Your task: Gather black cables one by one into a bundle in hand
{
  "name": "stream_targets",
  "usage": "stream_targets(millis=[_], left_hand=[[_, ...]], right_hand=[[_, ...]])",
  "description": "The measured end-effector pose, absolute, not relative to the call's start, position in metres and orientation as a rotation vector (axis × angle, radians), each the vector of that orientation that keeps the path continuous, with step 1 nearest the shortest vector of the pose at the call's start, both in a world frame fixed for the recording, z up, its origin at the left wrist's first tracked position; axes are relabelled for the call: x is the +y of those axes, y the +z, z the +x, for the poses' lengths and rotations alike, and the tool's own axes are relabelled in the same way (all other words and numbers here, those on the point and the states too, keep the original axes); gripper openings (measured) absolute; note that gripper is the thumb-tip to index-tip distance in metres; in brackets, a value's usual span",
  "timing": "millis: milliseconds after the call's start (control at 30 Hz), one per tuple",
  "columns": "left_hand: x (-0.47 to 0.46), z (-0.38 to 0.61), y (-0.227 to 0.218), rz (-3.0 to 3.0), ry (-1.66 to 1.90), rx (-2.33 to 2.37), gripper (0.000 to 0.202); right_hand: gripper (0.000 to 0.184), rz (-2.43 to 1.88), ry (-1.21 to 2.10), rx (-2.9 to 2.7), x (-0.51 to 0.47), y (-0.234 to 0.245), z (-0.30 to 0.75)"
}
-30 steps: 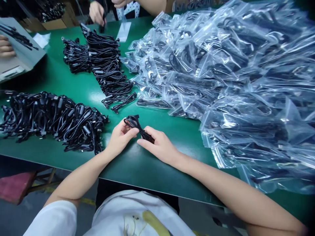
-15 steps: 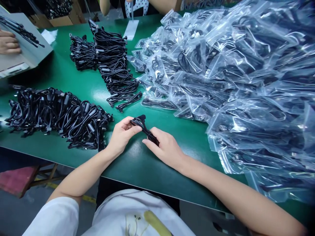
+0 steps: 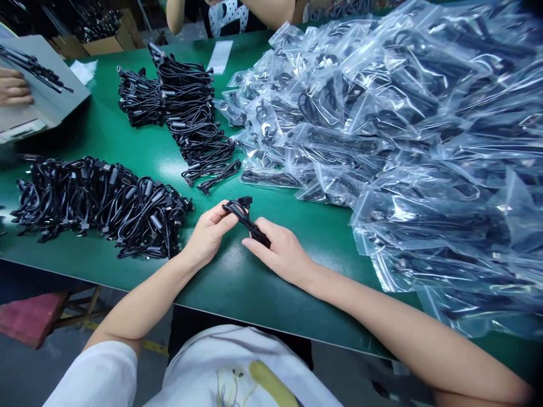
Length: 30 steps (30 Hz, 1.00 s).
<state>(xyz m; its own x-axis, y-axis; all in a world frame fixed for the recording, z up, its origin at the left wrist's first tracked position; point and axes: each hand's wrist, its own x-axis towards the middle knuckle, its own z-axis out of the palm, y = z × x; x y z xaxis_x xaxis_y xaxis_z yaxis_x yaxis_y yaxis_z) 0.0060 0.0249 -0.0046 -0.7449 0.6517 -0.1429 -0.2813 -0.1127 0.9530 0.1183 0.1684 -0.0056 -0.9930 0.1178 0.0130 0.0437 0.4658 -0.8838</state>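
Folded cable point(image 3: 246, 218) over tabletop point(image 3: 237, 294), gripped toward both ends; left fingers point(image 3: 227, 224) pinched near looped end, right fingers point(image 3: 268, 228) curled around lower part; I'd hold lightly, align strands, leave plug point(image 3: 245, 200) free, avoid tugging

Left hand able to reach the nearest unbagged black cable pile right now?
Likely yes: the unbagged pile lies close beside the left hand, with nothing visibly between. It is holding a bundled black cable, though, which may need releasing first.
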Motion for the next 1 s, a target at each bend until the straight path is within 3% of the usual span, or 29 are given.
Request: stream_targets(millis=[167, 267, 400, 533, 633, 733, 1000], left_hand=[[0.025, 0.005, -0.003, 0.406, 1.905, 1.541, 0.026], [0.025, 0.006, -0.004, 0.413, 1.847, 1.542, 0.031], [0.028, 0.008, -0.006, 0.531, 1.82, 1.56, 0.032], [0.029, 0.011, -0.004, 0.584, 1.866, 1.532, 0.041], [0.027, 0.018, 0.001, 0.632, 1.591, 1.461, 0.038], [0.025, 0.03, 0.006, 0.641, 1.365, 1.395, 0.032], [0.027, 0.044, 0.007, 0.659, 1.316, 1.558, 0.021]], right_hand=[[0.019, -0.201, 1.837, -2.544, 0.17, -0.001, 0.116], [0.025, -0.223, 2.111, -2.47, 0.173, -0.001, 0.113], [0.023, -0.288, 2.072, -2.418, 0.176, -0.004, 0.109], [0.013, -0.41, 2.503, -1.743, 0.182, 0.003, 0.107], [0.011, -0.375, 2.614, -1.306, 0.188, 0.015, 0.107], [0.011, -0.294, 2.624, -1.216, 0.189, 0.021, 0.108], [0.014, -0.229, 2.794, -1.154, 0.18, 0.001, 0.107]])
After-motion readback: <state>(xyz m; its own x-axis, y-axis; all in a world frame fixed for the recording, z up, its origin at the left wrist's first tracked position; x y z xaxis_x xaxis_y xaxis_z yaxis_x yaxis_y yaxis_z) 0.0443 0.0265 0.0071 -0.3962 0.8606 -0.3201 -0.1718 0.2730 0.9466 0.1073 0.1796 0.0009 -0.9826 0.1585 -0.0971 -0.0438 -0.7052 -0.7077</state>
